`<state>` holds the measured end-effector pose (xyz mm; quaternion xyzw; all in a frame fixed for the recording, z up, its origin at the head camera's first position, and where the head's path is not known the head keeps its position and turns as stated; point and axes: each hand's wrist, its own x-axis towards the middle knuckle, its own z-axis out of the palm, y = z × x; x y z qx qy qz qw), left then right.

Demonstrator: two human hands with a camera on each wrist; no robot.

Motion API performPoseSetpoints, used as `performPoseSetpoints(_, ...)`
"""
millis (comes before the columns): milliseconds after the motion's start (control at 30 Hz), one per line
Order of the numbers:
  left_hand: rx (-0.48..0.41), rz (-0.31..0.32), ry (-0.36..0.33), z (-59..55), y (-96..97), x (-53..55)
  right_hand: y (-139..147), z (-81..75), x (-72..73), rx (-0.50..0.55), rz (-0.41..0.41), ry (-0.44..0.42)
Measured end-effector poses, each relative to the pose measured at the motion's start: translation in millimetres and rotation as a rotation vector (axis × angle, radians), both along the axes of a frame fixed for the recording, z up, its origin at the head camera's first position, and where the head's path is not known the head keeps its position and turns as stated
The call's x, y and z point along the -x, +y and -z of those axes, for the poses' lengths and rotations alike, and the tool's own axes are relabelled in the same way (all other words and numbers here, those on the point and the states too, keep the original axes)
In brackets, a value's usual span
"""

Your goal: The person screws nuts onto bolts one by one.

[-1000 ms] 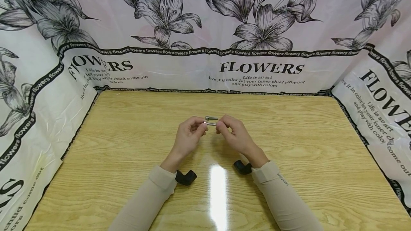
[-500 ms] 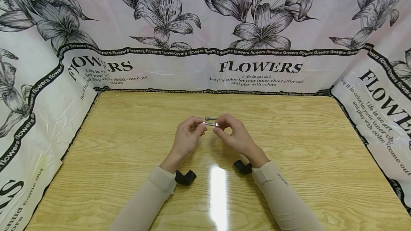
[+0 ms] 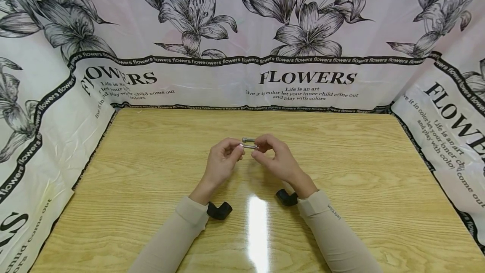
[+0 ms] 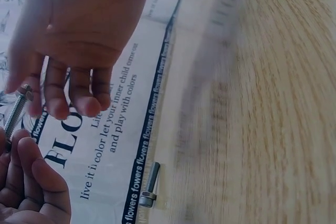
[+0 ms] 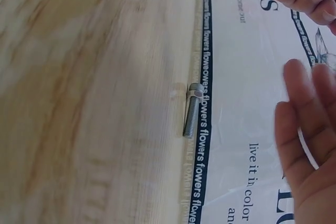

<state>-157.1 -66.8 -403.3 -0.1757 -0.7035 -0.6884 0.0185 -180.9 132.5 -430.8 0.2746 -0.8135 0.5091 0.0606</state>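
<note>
A silver bolt (image 3: 248, 146) is held level between the two hands above the table. The left hand (image 3: 223, 159) pinches its head end between thumb and fingers. At the other end is a small nut (image 4: 26, 93), with the thumb and index finger of the right hand (image 3: 278, 159) around it. Below the hands in the left wrist view, the bolt's threads show between them. A second bolt (image 3: 248, 140) lies on the table just beyond, with a nut (image 5: 195, 94) close under its head; the right index finger overlaps its tip in the head view.
Two black elbow-shaped pieces (image 3: 219, 211) lie on the wood-grain table (image 3: 151, 172), one beside each wrist; the right one (image 3: 286, 197) is partly covered by the sleeve. A flower-printed cloth (image 3: 212, 83) stands around the back and sides.
The right thumb and index finger have spread and shifted slightly, so the nut they covered a second ago now shows between them. The left hand keeps its place on the bolt.
</note>
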Motion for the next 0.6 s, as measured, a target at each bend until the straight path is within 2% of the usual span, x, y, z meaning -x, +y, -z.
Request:
performPoseSetpoints(67, -0.002, -0.002, 0.001, 0.2, 0.1, 0.2, 0.0, 0.1, -0.2, 0.016, -0.003, -0.004)
performPoseSetpoints(233, -0.004, -0.007, 0.003, 0.9, 0.8, 0.7, -2.9, -3.8, -1.0, 0.009, -0.012, 0.059)
performPoseSetpoints(500, 0.009, -0.011, -0.010, -0.7, 2.3, 0.5, -10.3, -36.2, -16.0, -0.041, -0.001, 0.101)
performPoseSetpoints(600, 0.005, -0.010, -0.012, -1.9, 2.6, 0.1, -10.1, -38.5, -17.3, -0.050, 0.014, 0.076)
